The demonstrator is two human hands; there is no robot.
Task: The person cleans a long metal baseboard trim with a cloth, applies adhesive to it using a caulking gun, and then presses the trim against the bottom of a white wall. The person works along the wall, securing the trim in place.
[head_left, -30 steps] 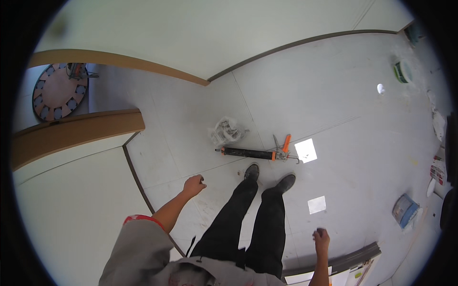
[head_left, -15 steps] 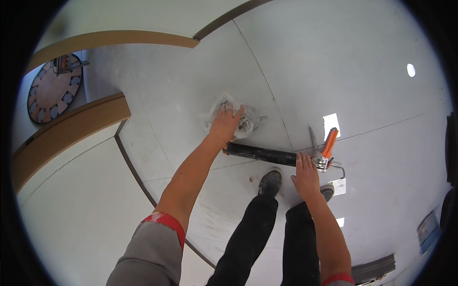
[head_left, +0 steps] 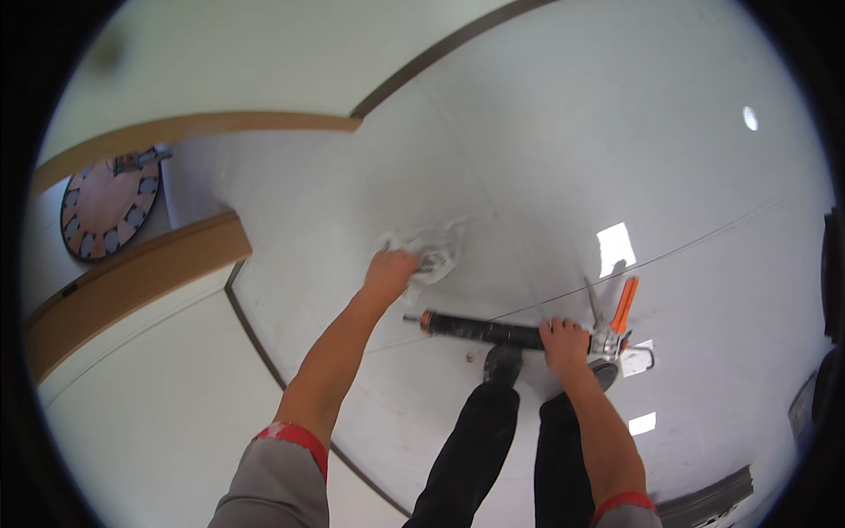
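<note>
My left hand (head_left: 390, 275) is closed on the near-left edge of a crumpled clear plastic bag (head_left: 443, 247). Small greyish pieces inside the bag are too blurred to name. My right hand (head_left: 564, 344) wraps round the black barrel of a caulking gun (head_left: 482, 331), close to its trigger end. The gun lies crosswise in front of my legs, its short nozzle pointing left, below the bag. An orange handle (head_left: 626, 304), a metal lever and a bent rod stick out at its right end.
My shoes (head_left: 503, 364) stand on the pale tiled floor (head_left: 651, 141), just below the gun. A wooden door frame (head_left: 158, 280) opens at the left, with a round table (head_left: 110, 207) beyond. Dark skirting (head_left: 422, 58) edges the wall. A dark ribbed object (head_left: 709, 499) lies lower right.
My left hand has gone from spread over the plastic bag to closed on its edge. The gun's nozzle, hidden before behind my left wrist, now shows. The whole view has shifted.
</note>
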